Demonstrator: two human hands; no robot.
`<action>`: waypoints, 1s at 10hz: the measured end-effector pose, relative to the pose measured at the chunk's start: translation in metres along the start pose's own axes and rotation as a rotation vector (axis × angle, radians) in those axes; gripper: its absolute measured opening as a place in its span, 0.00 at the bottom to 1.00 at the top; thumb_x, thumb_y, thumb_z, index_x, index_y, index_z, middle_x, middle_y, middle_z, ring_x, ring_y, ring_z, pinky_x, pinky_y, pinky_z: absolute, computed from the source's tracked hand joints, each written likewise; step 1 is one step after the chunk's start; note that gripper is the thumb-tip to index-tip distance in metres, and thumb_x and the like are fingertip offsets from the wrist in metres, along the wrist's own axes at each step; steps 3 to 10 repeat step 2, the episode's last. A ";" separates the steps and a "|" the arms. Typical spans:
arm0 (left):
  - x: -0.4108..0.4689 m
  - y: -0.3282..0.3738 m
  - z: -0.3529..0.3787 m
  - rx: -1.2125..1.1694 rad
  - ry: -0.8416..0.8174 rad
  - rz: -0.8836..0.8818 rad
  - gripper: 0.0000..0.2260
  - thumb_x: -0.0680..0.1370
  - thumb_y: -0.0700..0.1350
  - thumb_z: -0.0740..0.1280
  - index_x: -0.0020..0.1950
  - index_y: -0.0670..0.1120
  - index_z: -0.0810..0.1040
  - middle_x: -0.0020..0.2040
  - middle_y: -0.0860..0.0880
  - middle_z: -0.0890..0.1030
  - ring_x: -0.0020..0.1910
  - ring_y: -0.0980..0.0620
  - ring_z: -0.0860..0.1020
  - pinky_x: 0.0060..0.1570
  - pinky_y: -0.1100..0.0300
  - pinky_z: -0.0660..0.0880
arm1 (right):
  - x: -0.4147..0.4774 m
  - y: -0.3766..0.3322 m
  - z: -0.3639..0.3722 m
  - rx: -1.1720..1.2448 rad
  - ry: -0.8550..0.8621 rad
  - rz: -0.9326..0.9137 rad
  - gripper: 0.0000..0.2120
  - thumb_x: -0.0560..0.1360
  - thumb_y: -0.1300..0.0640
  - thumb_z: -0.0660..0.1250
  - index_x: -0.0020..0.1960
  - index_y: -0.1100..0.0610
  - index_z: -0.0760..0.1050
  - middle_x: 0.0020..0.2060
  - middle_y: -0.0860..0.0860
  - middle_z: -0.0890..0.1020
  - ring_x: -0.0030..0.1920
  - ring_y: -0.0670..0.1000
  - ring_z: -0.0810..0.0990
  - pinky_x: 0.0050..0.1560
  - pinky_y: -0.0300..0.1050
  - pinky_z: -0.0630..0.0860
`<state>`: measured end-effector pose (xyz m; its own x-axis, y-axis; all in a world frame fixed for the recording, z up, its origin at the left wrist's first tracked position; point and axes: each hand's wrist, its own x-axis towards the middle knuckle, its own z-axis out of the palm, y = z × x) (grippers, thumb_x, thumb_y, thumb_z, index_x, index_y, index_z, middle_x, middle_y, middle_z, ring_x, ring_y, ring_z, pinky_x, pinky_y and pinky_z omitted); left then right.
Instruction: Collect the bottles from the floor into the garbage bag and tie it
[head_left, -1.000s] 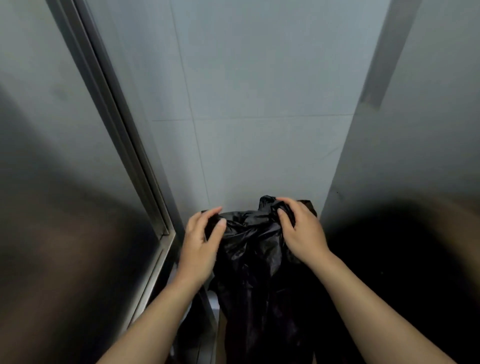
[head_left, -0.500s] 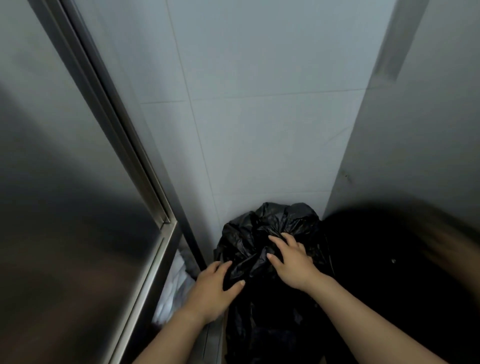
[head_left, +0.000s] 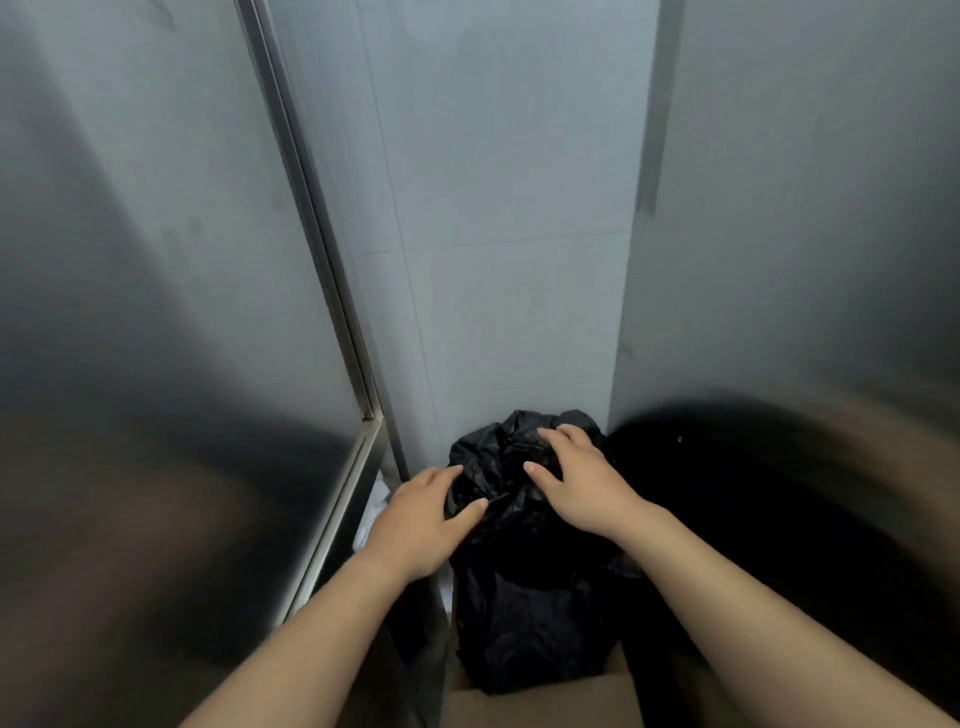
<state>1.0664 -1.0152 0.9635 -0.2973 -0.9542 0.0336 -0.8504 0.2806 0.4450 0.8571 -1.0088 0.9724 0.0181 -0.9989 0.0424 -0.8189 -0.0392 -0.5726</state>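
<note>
A black bag stands full in a tiled corner, its top bunched. Left hand and right hand rest on it, fingers spread, gripping nothing. No bottles visible; whether a knot holds is unclear.

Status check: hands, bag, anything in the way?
Left hand and right hand open, flat on bag. Bag bunched on top, in corner. No bottles visible.

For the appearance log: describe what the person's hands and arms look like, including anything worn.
Both arms are bare from wrist to frame edge: no sleeves show. The left hand and right hand wear no gloves, and no rings, watch or bracelets are visible. Fingernails look short and unpainted. No markings, tape or bandages can be seen on either forearm.
</note>
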 end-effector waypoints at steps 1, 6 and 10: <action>-0.041 0.023 -0.021 0.057 0.071 0.073 0.30 0.75 0.65 0.57 0.73 0.51 0.63 0.71 0.50 0.69 0.70 0.49 0.66 0.68 0.52 0.65 | -0.051 -0.019 -0.022 -0.045 0.063 -0.044 0.29 0.77 0.44 0.58 0.73 0.56 0.58 0.72 0.57 0.60 0.71 0.59 0.60 0.71 0.52 0.60; -0.082 0.049 -0.046 0.065 0.187 0.136 0.30 0.75 0.64 0.57 0.72 0.50 0.65 0.70 0.48 0.70 0.70 0.48 0.66 0.68 0.50 0.65 | -0.099 -0.041 -0.049 -0.062 0.148 -0.085 0.28 0.77 0.44 0.58 0.72 0.57 0.59 0.72 0.57 0.61 0.71 0.58 0.62 0.71 0.50 0.59; -0.082 0.049 -0.046 0.065 0.187 0.136 0.30 0.75 0.64 0.57 0.72 0.50 0.65 0.70 0.48 0.70 0.70 0.48 0.66 0.68 0.50 0.65 | -0.099 -0.041 -0.049 -0.062 0.148 -0.085 0.28 0.77 0.44 0.58 0.72 0.57 0.59 0.72 0.57 0.61 0.71 0.58 0.62 0.71 0.50 0.59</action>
